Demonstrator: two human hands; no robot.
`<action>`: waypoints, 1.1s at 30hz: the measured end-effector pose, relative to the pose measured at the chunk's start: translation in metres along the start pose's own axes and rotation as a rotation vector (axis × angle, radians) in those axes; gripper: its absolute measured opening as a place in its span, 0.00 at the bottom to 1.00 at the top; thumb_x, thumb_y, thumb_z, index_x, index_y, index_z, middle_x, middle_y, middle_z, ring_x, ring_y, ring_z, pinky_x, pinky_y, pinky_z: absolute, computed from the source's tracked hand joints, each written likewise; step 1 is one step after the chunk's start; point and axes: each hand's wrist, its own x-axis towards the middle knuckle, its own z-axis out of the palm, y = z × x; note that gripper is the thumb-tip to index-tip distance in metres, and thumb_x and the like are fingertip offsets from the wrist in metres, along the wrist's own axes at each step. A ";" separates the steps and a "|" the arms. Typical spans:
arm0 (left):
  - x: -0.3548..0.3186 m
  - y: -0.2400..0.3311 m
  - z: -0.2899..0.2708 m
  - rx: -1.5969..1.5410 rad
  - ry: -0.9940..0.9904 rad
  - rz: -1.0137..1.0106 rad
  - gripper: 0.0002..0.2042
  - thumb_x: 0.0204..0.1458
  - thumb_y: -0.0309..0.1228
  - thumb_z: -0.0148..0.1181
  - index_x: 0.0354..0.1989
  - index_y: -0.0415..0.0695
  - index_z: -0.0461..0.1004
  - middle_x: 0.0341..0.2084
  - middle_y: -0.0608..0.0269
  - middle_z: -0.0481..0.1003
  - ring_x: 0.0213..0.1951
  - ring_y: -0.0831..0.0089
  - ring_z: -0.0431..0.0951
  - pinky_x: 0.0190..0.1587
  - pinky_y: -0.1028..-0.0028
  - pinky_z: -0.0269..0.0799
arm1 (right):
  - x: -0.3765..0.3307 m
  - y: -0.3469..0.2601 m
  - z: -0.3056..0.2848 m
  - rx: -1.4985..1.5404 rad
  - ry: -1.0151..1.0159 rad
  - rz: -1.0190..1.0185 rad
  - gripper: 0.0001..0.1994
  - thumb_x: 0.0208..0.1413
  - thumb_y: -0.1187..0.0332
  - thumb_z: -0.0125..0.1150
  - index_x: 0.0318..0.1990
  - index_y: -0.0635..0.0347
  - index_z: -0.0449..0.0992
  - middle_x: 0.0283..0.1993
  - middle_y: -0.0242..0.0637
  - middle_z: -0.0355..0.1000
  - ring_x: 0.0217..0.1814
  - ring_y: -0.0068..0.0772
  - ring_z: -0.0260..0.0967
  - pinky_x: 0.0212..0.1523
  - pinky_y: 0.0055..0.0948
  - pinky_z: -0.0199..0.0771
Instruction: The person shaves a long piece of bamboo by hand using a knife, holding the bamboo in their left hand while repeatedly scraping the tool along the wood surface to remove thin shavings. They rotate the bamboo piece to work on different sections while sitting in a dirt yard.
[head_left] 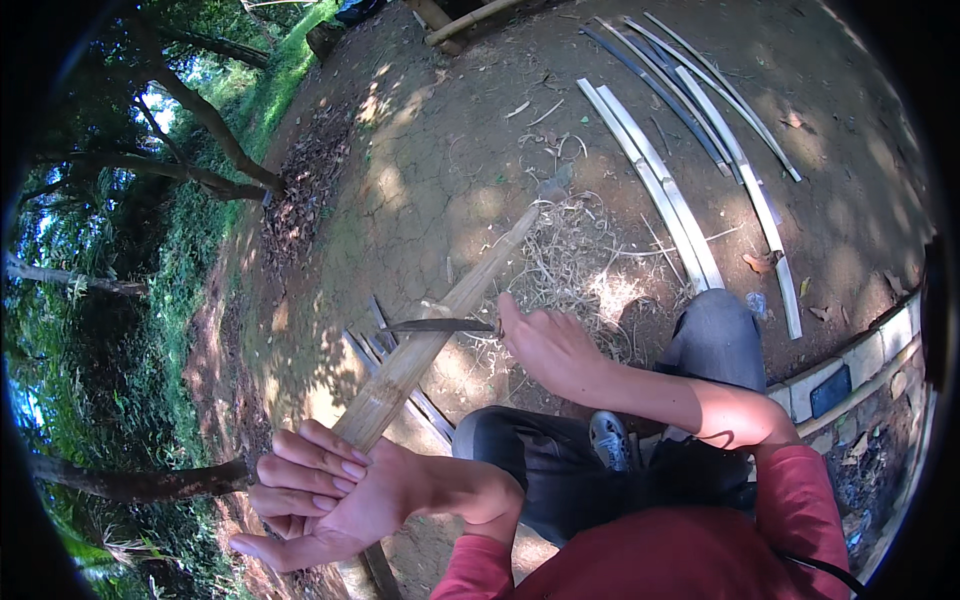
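Note:
A long, pale bamboo strip slants from the lower left up toward the middle of the ground. My left hand is closed at its near end, fingers curled over it and thumb stretched out to the side. In my right hand is a knife, its handle mostly hidden by my fingers. The dark blade lies across the strip about midway along, pointing left. A small raised curl shows on the strip just beyond the blade. Thin shavings are heaped on the ground past my right hand.
Several split bamboo lengths lie on the soil at the upper right. More dark strips lie beneath the held one, beside my left knee. A brick edging runs along the right. Tree trunks and branches stand at the left.

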 end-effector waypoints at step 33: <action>0.001 -0.007 0.012 0.001 0.108 0.039 0.24 0.61 0.42 0.40 0.10 0.53 0.48 0.05 0.72 0.46 0.08 0.81 0.43 0.09 0.83 0.43 | 0.028 0.086 0.038 -0.029 0.001 0.092 0.17 0.53 0.77 0.48 0.47 0.81 0.57 0.20 0.55 0.70 0.30 0.54 0.76 0.32 0.48 0.76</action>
